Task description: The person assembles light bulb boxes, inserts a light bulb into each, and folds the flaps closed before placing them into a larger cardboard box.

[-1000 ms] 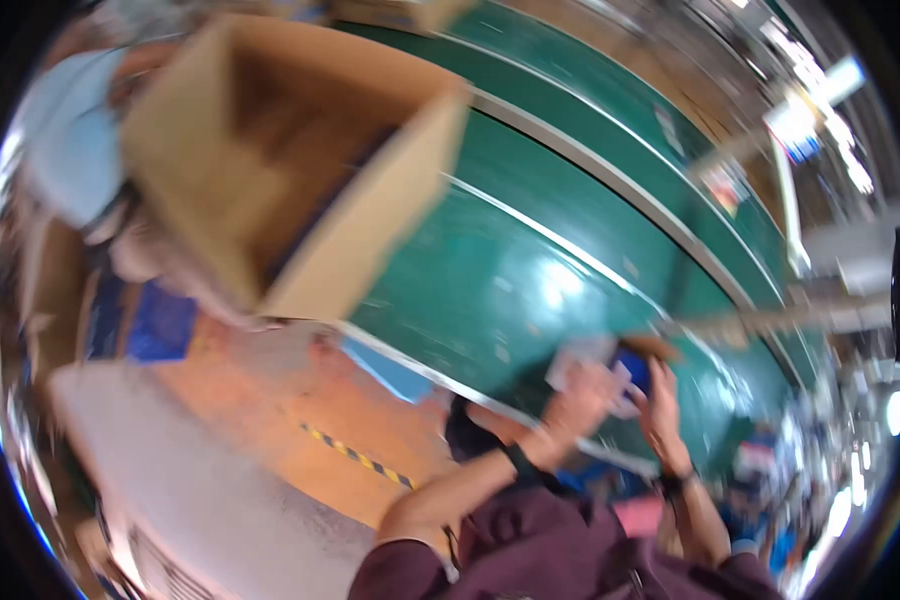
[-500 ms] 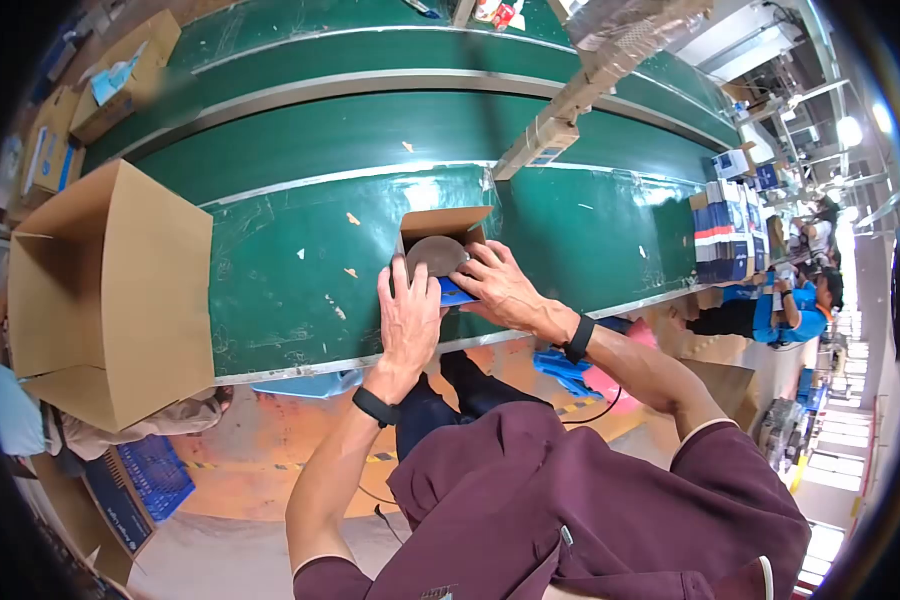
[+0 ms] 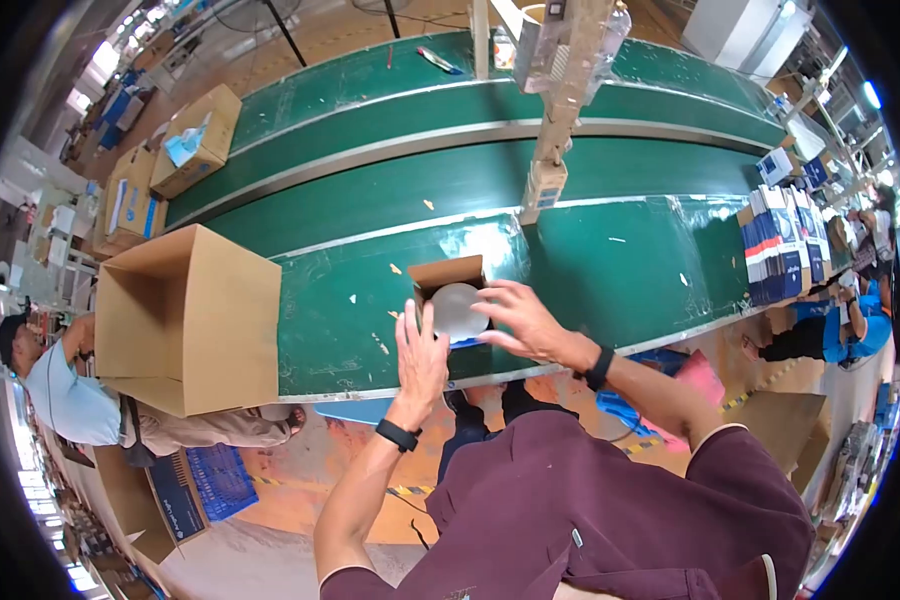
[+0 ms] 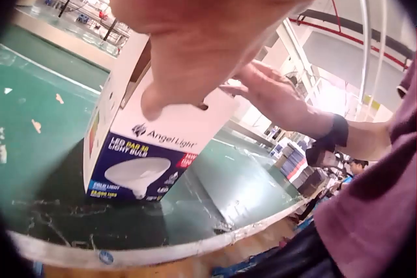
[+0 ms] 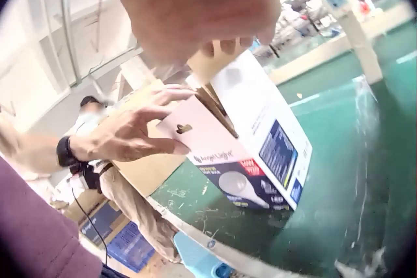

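Note:
A small white and blue LED bulb box [image 3: 450,300] stands upright on the green belt [image 3: 610,260], its top flaps open and a white bulb [image 3: 457,310] showing inside. My left hand [image 3: 417,325] lies flat against the box's left side with straight fingers. My right hand [image 3: 500,305] hovers over the right of the open top, fingers spread. In the left wrist view the printed box [image 4: 150,154] stands below my left hand [image 4: 189,50]. The right wrist view shows the box [image 5: 254,147] with the left hand's fingers [image 5: 163,141] touching its side.
A large open cardboard carton [image 3: 185,320] stands at the belt's near edge to the left. Blue and white boxes [image 3: 780,245] are stacked at the right. A post with sockets [image 3: 555,100] hangs over the belt. A seated person [image 3: 60,390] is at the far left.
The view swung from a blur onto the belt. Both hands stayed at the small box; the right hand lifted from its top and spread its fingers.

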`<action>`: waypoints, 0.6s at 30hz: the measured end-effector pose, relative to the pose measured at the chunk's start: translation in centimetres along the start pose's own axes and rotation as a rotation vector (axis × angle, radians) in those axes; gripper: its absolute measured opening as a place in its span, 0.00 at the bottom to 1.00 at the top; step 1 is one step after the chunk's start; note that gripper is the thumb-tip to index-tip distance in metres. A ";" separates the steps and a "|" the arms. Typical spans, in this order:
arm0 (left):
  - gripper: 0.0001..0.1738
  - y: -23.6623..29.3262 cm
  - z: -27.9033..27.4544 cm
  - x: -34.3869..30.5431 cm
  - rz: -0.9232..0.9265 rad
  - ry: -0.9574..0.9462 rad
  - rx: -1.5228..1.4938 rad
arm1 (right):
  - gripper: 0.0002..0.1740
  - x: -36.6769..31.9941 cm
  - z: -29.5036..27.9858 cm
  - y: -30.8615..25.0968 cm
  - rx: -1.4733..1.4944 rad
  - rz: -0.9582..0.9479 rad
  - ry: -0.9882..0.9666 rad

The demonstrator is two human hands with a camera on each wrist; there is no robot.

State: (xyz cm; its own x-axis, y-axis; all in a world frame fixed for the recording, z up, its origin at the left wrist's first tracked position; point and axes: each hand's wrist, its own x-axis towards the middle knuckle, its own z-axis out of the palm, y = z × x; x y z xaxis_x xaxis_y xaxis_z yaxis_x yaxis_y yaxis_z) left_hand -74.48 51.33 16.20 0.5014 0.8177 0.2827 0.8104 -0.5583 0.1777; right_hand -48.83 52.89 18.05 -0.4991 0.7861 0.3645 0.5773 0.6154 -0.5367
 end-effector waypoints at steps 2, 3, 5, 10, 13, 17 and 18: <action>0.05 0.6 0.2 -0.9 0.022 0.039 0.049 | 0.30 -2.1 2.1 1.5 0.150 0.303 0.208; 0.05 0.4 0.9 -1.4 0.038 0.046 0.004 | 0.36 -2.1 2.9 1.5 0.254 0.431 0.236; 0.06 0.2 1.8 -2.0 0.055 0.027 -0.220 | 0.41 -1.8 4.3 2.5 0.586 0.583 0.069; 0.14 -1.7 2.3 -2.6 0.197 0.050 -0.722 | 0.51 -0.2 8.6 4.8 1.008 0.577 -0.169; 0.20 -3.5 3.0 -2.7 0.399 0.060 -0.556 | 0.51 0.2 8.0 4.7 0.982 0.673 -0.316; 0.33 -4.4 3.9 -0.6 0.363 -0.063 -0.670 | 0.34 -0.9 8.5 5.1 1.016 0.868 -0.101; 0.36 -4.5 4.3 -0.4 0.333 -0.094 -0.731 | 0.32 -1.5 9.3 6.1 1.010 0.871 -0.038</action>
State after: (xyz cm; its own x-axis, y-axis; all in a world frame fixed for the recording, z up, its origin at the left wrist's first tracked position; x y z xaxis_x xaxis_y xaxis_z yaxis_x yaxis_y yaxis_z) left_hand -77.02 54.10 11.22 0.7316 0.5822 0.3547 0.2271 -0.6987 0.6784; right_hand -50.54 54.88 7.20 -0.2414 0.8863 -0.3952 -0.0058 -0.4085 -0.9127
